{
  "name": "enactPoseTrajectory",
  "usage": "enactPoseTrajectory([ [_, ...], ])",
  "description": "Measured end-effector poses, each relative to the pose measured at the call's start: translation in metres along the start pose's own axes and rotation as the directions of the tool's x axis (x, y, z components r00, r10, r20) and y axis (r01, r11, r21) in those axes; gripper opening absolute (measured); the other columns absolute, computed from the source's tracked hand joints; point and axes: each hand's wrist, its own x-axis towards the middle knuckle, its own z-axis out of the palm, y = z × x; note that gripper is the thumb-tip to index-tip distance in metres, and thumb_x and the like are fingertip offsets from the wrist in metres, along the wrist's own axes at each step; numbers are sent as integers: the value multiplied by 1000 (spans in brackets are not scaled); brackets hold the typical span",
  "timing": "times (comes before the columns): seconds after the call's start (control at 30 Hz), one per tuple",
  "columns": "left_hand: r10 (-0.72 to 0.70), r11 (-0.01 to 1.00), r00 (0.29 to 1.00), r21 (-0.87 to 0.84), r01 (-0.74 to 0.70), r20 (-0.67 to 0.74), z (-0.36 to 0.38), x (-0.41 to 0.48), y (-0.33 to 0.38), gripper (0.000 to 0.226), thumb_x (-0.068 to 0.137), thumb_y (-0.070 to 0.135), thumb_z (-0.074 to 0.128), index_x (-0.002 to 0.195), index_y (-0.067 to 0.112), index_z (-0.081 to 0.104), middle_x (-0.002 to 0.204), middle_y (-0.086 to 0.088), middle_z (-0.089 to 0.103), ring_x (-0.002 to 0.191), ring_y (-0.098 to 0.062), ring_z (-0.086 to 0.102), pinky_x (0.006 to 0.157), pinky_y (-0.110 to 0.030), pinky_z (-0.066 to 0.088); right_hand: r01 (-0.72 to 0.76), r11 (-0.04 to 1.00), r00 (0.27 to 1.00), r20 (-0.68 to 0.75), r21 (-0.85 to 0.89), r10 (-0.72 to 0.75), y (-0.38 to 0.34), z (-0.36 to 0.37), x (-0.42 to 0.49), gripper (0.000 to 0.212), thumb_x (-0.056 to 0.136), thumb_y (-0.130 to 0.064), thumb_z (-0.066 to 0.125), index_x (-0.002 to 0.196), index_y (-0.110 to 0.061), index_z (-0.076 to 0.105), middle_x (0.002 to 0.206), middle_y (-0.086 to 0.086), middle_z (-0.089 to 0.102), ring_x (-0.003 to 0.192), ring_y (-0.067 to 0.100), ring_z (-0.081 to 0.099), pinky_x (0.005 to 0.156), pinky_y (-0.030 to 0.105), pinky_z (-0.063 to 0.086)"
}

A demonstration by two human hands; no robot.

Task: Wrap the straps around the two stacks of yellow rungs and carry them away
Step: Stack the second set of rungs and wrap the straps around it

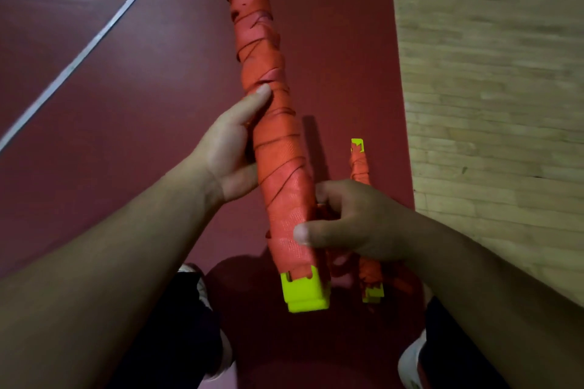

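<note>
Gripping the nearer, larger strap-wrapped stack of yellow rungs (pixel 278 148) from both sides, the person holds it up off the floor, tilted so its far end runs out of the top of the view and its bare yellow end cap (pixel 305 294) points down between the knees; the left hand (pixel 227 151) is closed around the left side of the bundle about midway along, its forefinger stretched up along the orange strap (pixel 262 41) and its thumb pressing lower on the same side; the right hand (pixel 350 224) is curled around the lower right edge, thumb laid across the front of the wrapping just above the yellow cap, the other fingers folded behind where they cannot be fully seen; the second wrapped stack (pixel 361 167), smaller in the view and also bound in orange strap with yellow tips showing at both ends, lies on the dark red floor (pixel 158 73) just beyond and beneath the right hand; whether that hand touches it cannot be told; pale wooden flooring (pixel 489 73) borders the red area on the right, and white lines (pixel 79 57) cross it on the left.
</note>
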Motion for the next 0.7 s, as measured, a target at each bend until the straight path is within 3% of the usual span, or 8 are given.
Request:
enactPoseTrajectory([
  [0.13, -30, 991, 989, -125, 49, 144, -3, -3, -6, 50, 83, 59, 53, 96, 15, 73, 103, -9, 69, 96, -24, 68, 101, -48, 49, 132, 937, 980, 97, 323, -172, 0, 7, -1, 18, 80, -13, 71, 98, -15, 69, 90, -3, 74, 85, 10, 70, 75, 22, 54],
  [0.23, -19, 990, 980, -131, 46, 198, 6, -4, -10, 49, 88, 53, 47, 83, 15, 77, 85, -3, 67, 74, -15, 67, 91, -41, 56, 86, 914, 986, 99, 397, -136, -6, 7, -1, 14, 81, -9, 64, 94, -13, 68, 82, -4, 73, 77, 6, 69, 70, 19, 54],
  [0.3, -24, 998, 989, -51, 32, 148, 8, -4, -4, 48, 92, 50, 48, 74, 15, 75, 77, -3, 61, 65, -14, 61, 77, -36, 58, 29, 972, 995, 87, 233, -51, -8, 2, -1, 12, 82, -27, 71, 83, -16, 66, 67, -6, 66, 60, 7, 61, 56, 19, 48],
  [0.33, -21, 1000, 995, 20, 19, 93, 6, -3, -1, 45, 93, 48, 50, 74, 13, 73, 76, -4, 61, 64, -16, 60, 72, -34, 57, -14, 997, 998, 60, 80, 10, -7, -2, -1, 29, 79, -42, 76, 79, -15, 65, 62, -4, 60, 55, 12, 55, 51, 24, 45],
  [0.37, -4, 995, 1000, 100, 1, 25, 4, -1, 2, 40, 93, 46, 54, 81, 12, 70, 76, -6, 62, 64, -18, 61, 68, -34, 56, -59, 995, 998, 22, -77, 61, -4, -5, 1, 44, 75, -53, 78, 79, -11, 64, 61, 3, 58, 54, 17, 52, 50, 28, 44],
  [0.43, 84, 963, 989, 264, -50, -121, -3, 3, 4, 28, 94, 38, 61, 104, 12, 59, 80, -11, 64, 64, -22, 64, 65, -34, 57, -75, 952, 997, -46, -296, 64, -1, -7, 3, 50, 75, -55, 78, 84, -7, 66, 69, 14, 67, 57, 23, 61, 57, 36, 52],
  [0.57, 270, 914, 920, 378, -151, -284, -7, 8, 0, 22, 96, 32, 64, 107, 17, 52, 86, -15, 59, 63, -24, 62, 60, -34, 58, -52, 892, 993, -114, -449, 0, -1, -1, 4, 47, 72, -54, 81, 85, -11, 68, 77, 11, 71, 71, 22, 66, 67, 43, 52],
  [0.7, 304, 918, 884, 358, -172, -355, -4, 7, -3, 26, 99, 43, 57, 100, 18, 53, 90, -17, 58, 70, -27, 61, 63, -38, 58, -89, 870, 983, -186, -484, -3, -2, 9, 5, 63, 64, -74, 71, 81, -14, 65, 74, 6, 68, 66, 20, 63, 67, 45, 54],
])
